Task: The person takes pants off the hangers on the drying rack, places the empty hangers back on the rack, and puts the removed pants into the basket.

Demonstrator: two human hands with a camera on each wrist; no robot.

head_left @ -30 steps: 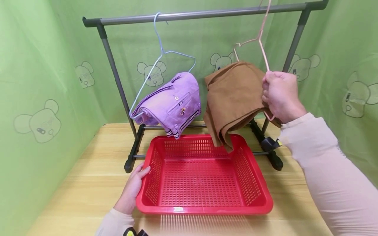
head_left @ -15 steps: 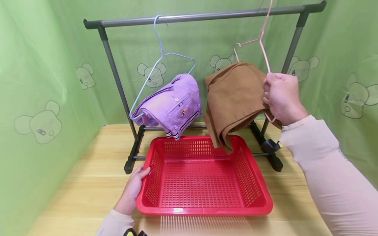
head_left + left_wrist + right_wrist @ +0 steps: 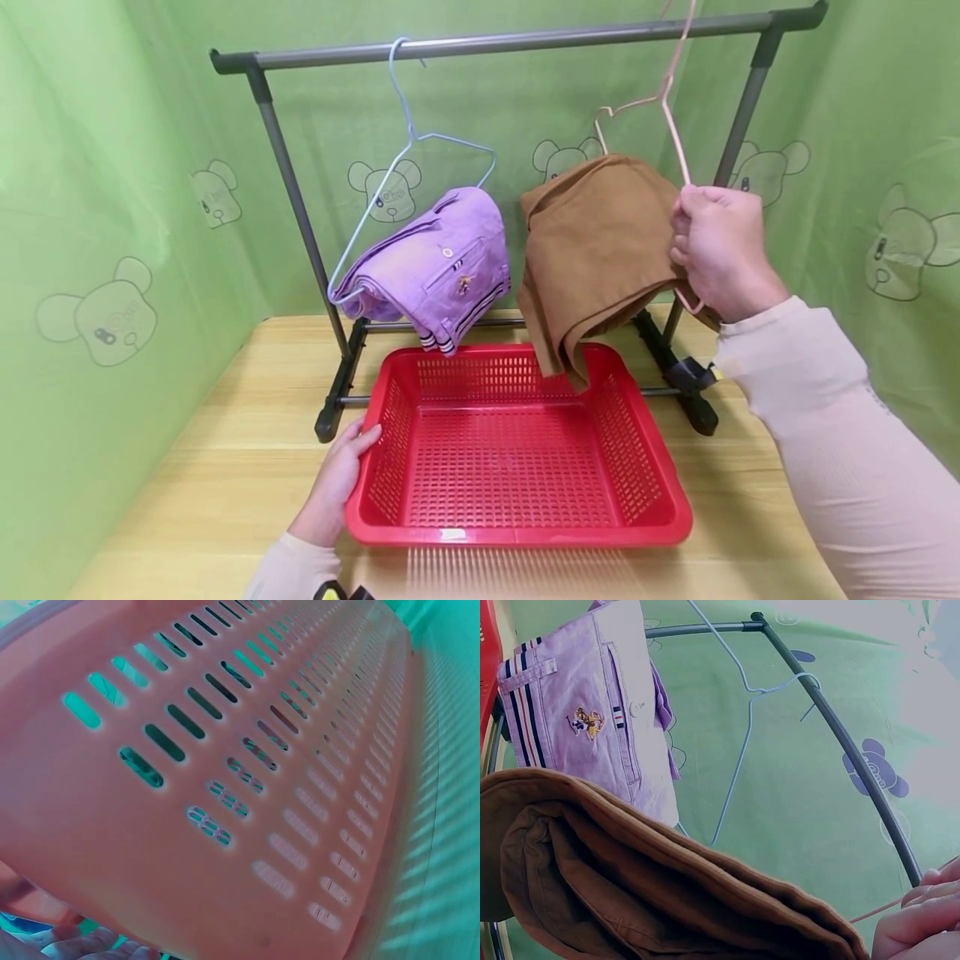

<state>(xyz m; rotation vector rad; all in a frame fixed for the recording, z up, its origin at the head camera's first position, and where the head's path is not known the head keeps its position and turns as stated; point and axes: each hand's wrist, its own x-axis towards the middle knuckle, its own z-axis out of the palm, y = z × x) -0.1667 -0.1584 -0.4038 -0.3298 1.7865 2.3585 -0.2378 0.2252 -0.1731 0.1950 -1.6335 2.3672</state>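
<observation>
Head: pink hanger [image 3: 676,133] slightly farther right

that folded brown garment [image 3: 600,242] drapes over a tilted pink hanger [image 3: 677,142] — corner dangling by the slotted red basket [image 3: 517,536].

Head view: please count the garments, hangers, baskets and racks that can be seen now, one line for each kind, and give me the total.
Garments: 2 (purple garment, brown garment)
Hangers: 2 (blue hanger, pink hanger)
Baskets: 1 (red basket)
Racks: 1 (grey rack)
Total: 6
</observation>
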